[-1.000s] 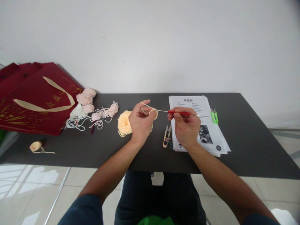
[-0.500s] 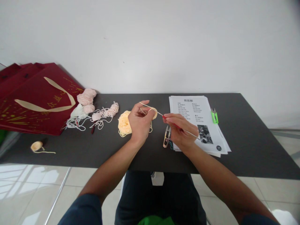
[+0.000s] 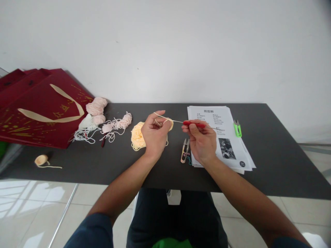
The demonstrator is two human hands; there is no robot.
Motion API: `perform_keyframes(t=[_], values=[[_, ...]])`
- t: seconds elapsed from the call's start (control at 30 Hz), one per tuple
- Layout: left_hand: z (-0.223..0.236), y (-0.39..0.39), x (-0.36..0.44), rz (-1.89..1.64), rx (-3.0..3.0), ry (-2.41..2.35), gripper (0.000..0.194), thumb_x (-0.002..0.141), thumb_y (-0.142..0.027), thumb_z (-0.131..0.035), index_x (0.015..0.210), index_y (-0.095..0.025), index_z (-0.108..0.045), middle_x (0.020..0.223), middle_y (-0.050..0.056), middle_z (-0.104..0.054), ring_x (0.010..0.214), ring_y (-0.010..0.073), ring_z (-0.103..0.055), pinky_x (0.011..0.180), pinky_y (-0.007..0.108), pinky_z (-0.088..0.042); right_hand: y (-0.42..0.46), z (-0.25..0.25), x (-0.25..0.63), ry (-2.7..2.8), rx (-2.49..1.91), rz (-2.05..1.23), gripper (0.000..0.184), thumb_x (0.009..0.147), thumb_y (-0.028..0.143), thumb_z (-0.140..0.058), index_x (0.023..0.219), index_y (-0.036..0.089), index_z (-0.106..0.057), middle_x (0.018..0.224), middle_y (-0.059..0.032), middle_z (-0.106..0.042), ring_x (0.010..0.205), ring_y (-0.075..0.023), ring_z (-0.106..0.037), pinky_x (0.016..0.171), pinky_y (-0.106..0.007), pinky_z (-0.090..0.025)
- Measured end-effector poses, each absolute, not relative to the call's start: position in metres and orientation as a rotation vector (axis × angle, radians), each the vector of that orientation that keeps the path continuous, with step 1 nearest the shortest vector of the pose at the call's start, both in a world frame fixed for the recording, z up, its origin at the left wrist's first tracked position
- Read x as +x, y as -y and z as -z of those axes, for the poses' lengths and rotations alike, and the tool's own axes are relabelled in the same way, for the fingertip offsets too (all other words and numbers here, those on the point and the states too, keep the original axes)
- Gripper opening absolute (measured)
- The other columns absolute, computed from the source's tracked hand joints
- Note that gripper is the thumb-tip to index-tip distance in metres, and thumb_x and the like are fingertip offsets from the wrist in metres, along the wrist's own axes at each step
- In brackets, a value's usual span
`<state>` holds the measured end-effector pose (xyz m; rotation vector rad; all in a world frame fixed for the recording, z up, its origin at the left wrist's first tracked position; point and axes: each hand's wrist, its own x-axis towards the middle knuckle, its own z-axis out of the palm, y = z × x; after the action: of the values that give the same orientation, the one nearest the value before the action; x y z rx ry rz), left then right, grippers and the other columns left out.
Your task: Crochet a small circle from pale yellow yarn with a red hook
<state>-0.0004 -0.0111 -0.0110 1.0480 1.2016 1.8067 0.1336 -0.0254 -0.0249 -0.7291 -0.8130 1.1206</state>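
Note:
Above the table, my left hand [image 3: 157, 134] pinches a small loop of pale yellow yarn [image 3: 170, 124], and a strand runs over its raised index finger. My right hand [image 3: 203, 139] is closed on the red handle of a crochet hook [image 3: 195, 124]. The hook's thin metal end points left to the yarn at my left fingertips; whether its tip sits inside a loop is too small to tell. A ball of yellow yarn [image 3: 138, 136] lies on the table just behind and left of my left hand.
Printed sheets [image 3: 227, 119] lie under my right hand, with green thread snips [image 3: 237, 128] on their edge. Other snips [image 3: 184, 151] lie between my hands. Pink yarn [image 3: 96, 106], a small crocheted piece [image 3: 41, 160] and dark red bags [image 3: 46, 106] are at the left.
My right hand tilted the crochet hook down and leftward, then turned it back nearly level, its handle a little nearer my left hand than at first. My left hand stays almost still.

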Motion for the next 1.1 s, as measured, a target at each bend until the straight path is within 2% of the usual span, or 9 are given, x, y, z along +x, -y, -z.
perform_keyframes(t=[0.13, 0.27, 0.43, 0.53, 0.67, 0.77, 0.83, 0.97, 1.1], values=[[0.011, 0.011, -0.001, -1.791, 1.067, -1.238, 0.033, 0.075, -0.019, -0.081, 0.107, -0.024, -0.073, 0.076, -0.004, -0.073, 0.062, 0.0099, -0.062, 0.061, 0.024, -0.051, 0.03, 0.023, 0.131, 0.811, -0.766, -1.109, 0.009, 0.085, 0.025, -0.083, 0.093, 0.025, -0.08, 0.09, 0.0, -0.085, 0.076, -0.0141, -0.081, 0.073, -0.026, -0.071], [0.013, 0.01, -0.002, -1.793, 1.062, -1.231, 0.033, 0.075, -0.018, -0.08, 0.107, -0.024, -0.072, 0.077, -0.004, -0.073, 0.062, 0.0097, -0.063, 0.062, 0.024, -0.052, 0.042, 0.022, 0.129, 1.044, -0.813, -0.813, 0.013, 0.086, 0.019, -0.081, 0.096, 0.028, -0.083, 0.1, -0.0011, -0.085, 0.082, -0.0191, -0.083, 0.079, -0.036, -0.073], [0.016, 0.009, -0.001, -1.833, 1.056, -1.246, 0.032, 0.077, -0.018, -0.079, 0.108, -0.023, -0.073, 0.078, -0.003, -0.075, 0.062, 0.0098, -0.064, 0.063, 0.024, -0.052, 0.051, 0.027, 0.136, 1.447, -0.782, -0.427, 0.038, 0.088, 0.009, -0.075, 0.114, 0.036, -0.081, 0.116, -0.0008, -0.083, 0.1, -0.0232, -0.082, 0.09, -0.044, -0.072], [0.016, 0.008, -0.001, -1.84, 1.059, -1.264, 0.031, 0.077, -0.019, -0.079, 0.107, -0.023, -0.072, 0.079, -0.002, -0.076, 0.064, 0.0106, -0.066, 0.064, 0.025, -0.053, 0.051, 0.03, 0.141, 1.597, -0.739, -0.366, 0.049, 0.089, 0.005, -0.071, 0.126, 0.037, -0.076, 0.124, -0.0016, -0.081, 0.109, -0.024, -0.08, 0.095, -0.045, -0.07], [0.016, 0.007, -0.001, -1.819, 1.031, -1.26, 0.033, 0.075, -0.018, -0.079, 0.107, -0.023, -0.072, 0.079, -0.002, -0.075, 0.064, 0.0106, -0.066, 0.065, 0.025, -0.054, 0.048, 0.027, 0.139, 1.517, -0.774, -0.493, 0.034, 0.091, 0.014, -0.073, 0.116, 0.036, -0.079, 0.119, -0.0021, -0.083, 0.103, -0.0237, -0.081, 0.092, -0.045, -0.071], [0.015, 0.008, 0.0, -1.791, 0.998, -1.199, 0.036, 0.073, -0.017, -0.08, 0.107, -0.023, -0.072, 0.076, -0.004, -0.074, 0.062, 0.0098, -0.064, 0.063, 0.024, -0.053, 0.04, 0.021, 0.135, 1.15, -0.81, -0.75, 0.014, 0.093, 0.022, -0.074, 0.104, 0.029, -0.079, 0.102, -0.0016, -0.084, 0.083, -0.0181, -0.082, 0.079, -0.036, -0.071], [0.014, 0.009, 0.001, -1.775, 0.989, -1.185, 0.037, 0.072, -0.016, -0.081, 0.107, -0.023, -0.073, 0.075, -0.004, -0.073, 0.061, 0.0093, -0.063, 0.062, 0.023, -0.052, 0.034, 0.019, 0.134, 1.007, -0.779, -0.933, 0.006, 0.093, 0.025, -0.075, 0.099, 0.027, -0.076, 0.093, 0.0003, -0.083, 0.076, -0.0147, -0.08, 0.074, -0.031, -0.07], [0.01, 0.012, 0.003, -1.742, 0.974, -1.148, 0.036, 0.072, -0.015, -0.08, 0.106, -0.023, -0.072, 0.075, -0.005, -0.07, 0.061, 0.0087, -0.061, 0.062, 0.023, -0.051, 0.025, 0.018, 0.138, 0.883, -0.7, -1.152, 0.008, 0.091, 0.031, -0.078, 0.095, 0.026, -0.072, 0.091, 0.0031, -0.081, 0.075, -0.0111, -0.078, 0.071, -0.024, -0.068], [0.009, 0.014, 0.004, -1.708, 0.97, -1.061, 0.036, 0.072, -0.016, -0.082, 0.106, -0.023, -0.072, 0.076, -0.005, -0.069, 0.063, 0.0083, -0.061, 0.062, 0.022, -0.05, 0.023, 0.019, 0.139, 0.805, -0.702, -1.302, 0.011, 0.089, 0.032, -0.08, 0.095, 0.026, -0.073, 0.093, 0.0036, -0.082, 0.08, -0.0096, -0.08, 0.077, -0.02, -0.068]])
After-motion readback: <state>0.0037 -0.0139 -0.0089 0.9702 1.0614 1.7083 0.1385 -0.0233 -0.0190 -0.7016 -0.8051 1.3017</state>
